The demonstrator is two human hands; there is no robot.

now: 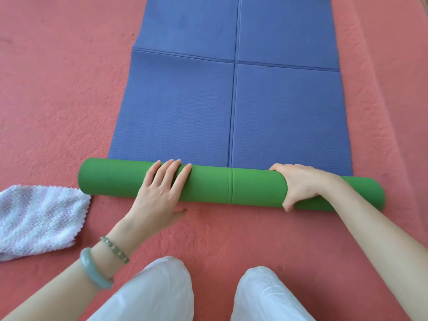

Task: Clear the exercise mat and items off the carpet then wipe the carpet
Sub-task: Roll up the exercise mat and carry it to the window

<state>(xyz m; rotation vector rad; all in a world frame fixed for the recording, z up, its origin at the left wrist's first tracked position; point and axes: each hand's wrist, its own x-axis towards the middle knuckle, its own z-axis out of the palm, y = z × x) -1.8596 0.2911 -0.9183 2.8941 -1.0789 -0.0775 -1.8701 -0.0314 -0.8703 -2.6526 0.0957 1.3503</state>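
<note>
I'm looking down at the exercise mat [231,100] on the red carpet [58,89]. Its near end is wound into a green roll [215,184] lying crosswise, and the flat blue part stretches away beyond the roll, creased into panels.

Left hand [162,188] is on the roll, left of its middle seam. The fingers are straight and spread over the top, palm against the near side, thumb down by the carpet. It presses and clasps nothing.

Right hand [301,186] sits right of the seam, toward the roll's right end. Its fingers curl over the top and the thumb hooks down the near side, so it has the roll wrapped in its grip.

Just off the roll's left end a fluffy white cloth [39,218] lies rumpled on the carpet. Its corner comes right up to the roll, and I can't tell whether they touch.

On the near side of the roll I see a green bangle [95,269] and a bead bracelet [114,250] on the left wrist, and white trousers [162,293] at the knees.
</note>
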